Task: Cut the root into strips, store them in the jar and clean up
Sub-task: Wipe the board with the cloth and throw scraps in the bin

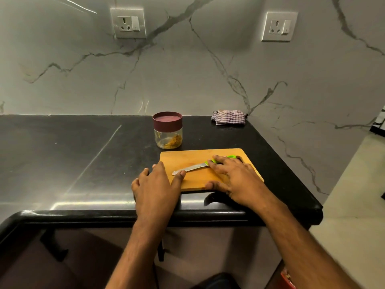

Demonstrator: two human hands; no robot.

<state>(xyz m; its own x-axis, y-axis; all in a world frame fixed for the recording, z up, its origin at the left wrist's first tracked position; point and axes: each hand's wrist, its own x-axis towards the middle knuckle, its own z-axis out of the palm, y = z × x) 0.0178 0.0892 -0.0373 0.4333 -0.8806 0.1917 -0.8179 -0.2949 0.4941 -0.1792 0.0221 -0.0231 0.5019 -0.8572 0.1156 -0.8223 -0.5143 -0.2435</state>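
A wooden cutting board [193, 156] lies on the black counter. A knife [190, 168] with a green handle and a steel blade lies across it. My right hand [235, 179] lies flat over the knife handle and the board's right half, thumb at the board's near edge. My left hand [155, 185] rests at the board's left near corner, thumb on the board beside the blade tip. A clear jar [168, 130] with a maroon lid stands behind the board and holds yellowish root strips.
A folded checked cloth [228, 117] sits at the back right against the marble wall. The black counter [73, 155] stretches left; its right edge drops off just past the board. Two wall sockets are above.
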